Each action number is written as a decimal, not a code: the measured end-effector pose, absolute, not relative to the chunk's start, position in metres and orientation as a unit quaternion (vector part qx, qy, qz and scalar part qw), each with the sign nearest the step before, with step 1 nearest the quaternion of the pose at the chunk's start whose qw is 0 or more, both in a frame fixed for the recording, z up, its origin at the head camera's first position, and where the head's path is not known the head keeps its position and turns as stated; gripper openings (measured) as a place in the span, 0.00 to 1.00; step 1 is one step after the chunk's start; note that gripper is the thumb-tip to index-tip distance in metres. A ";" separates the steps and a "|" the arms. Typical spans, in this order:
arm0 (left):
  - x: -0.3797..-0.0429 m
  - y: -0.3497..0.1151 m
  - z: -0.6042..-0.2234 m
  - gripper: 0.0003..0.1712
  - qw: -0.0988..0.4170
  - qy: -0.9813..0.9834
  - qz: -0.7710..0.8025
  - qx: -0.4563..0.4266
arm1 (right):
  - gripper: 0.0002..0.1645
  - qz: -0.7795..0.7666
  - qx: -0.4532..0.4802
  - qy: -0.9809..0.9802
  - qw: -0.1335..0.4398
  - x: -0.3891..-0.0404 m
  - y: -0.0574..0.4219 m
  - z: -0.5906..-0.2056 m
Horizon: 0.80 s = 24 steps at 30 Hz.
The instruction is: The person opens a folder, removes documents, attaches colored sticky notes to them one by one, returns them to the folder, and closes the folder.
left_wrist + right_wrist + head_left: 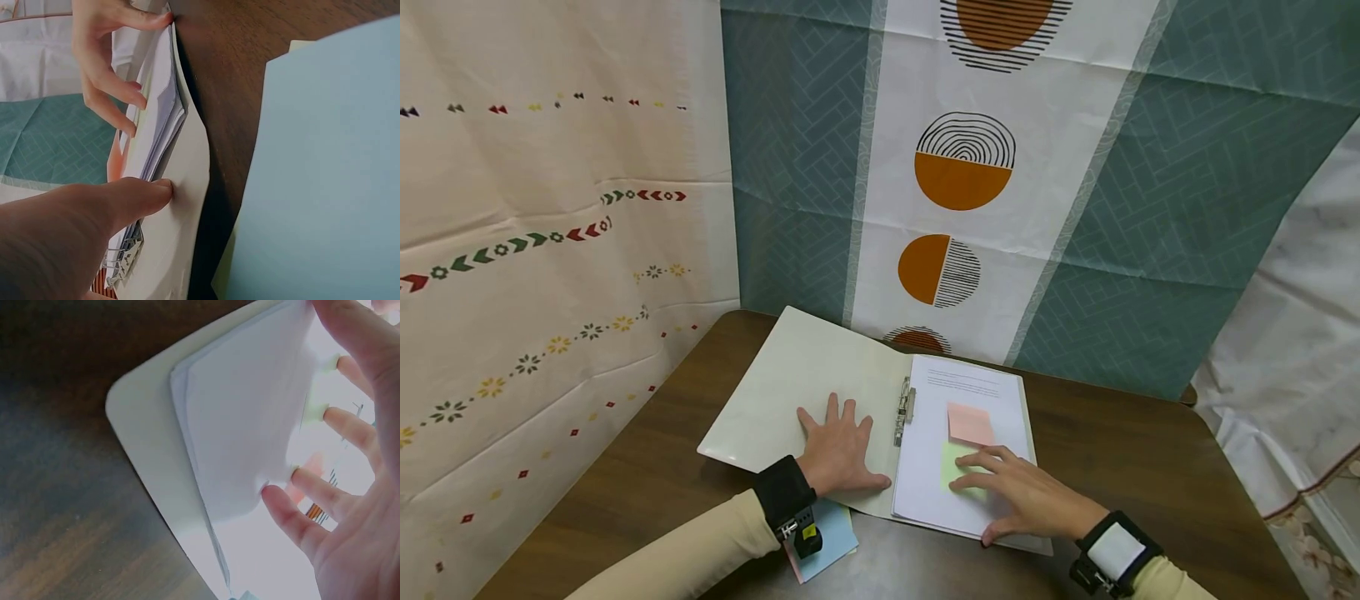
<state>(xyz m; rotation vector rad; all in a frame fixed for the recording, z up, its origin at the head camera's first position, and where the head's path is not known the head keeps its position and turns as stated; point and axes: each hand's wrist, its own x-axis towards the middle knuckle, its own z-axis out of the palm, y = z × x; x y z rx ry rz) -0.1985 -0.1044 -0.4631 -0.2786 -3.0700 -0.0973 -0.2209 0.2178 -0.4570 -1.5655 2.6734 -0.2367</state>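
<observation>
A white ring binder (pixel 820 354) lies spread on the brown table, with a metal ring clip (pixel 904 412) along its spine. My left hand (pixel 837 454) rests on the bare inner cover, its fingers fanned out and its thumb near the spine. On the right side is a stack of white sheets (pixel 917 479) with printed lines at the top. A pink sticky note (pixel 970 423) and, below it, a pale green sticky note (pixel 952 468) sit on the top sheet. My right hand (pixel 1033 498) touches the sheets with spread fingers, fingertips over the green note and thumb by the lower edge.
Partly under my left wrist lie blue paper notes (pixel 831 537), with pink and yellow edges showing beneath. Brown tabletop (pixel 1120 442) extends on both sides of the binder. A patterned cloth (pixel 797 150) hangs directly behind the table, and pale cloths hang at left and right.
</observation>
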 end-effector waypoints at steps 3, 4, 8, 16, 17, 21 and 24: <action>-0.199 -0.105 -0.463 0.56 0.025 -0.995 -0.035 -0.091 | 0.44 -0.083 -0.506 0.858 0.032 -0.222 0.217 -0.457; -0.199 -0.105 -0.463 0.56 0.023 -0.995 -0.037 -0.091 | 0.44 -0.083 -0.504 0.859 0.037 -0.222 0.216 -0.457; -0.199 -0.106 -0.462 0.54 0.015 -0.995 -0.046 -0.092 | 0.44 -0.085 -0.498 0.861 0.051 -0.223 0.215 -0.457; -0.197 -0.097 -0.465 0.53 0.046 -0.993 -0.042 -0.102 | 0.44 -0.083 -0.487 0.866 0.069 -0.221 0.215 -0.454; -0.196 -0.095 -0.467 0.54 0.051 -0.992 -0.040 -0.107 | 0.44 -0.083 -0.486 0.867 0.071 -0.221 0.215 -0.454; -0.196 -0.090 -0.473 0.57 0.065 -0.992 -0.031 -0.105 | 0.44 -0.087 -0.484 0.867 0.074 -0.220 0.214 -0.454; -0.196 -0.088 -0.475 0.59 0.059 -0.993 -0.029 -0.094 | 0.44 -0.089 -0.484 0.868 0.074 -0.219 0.214 -0.454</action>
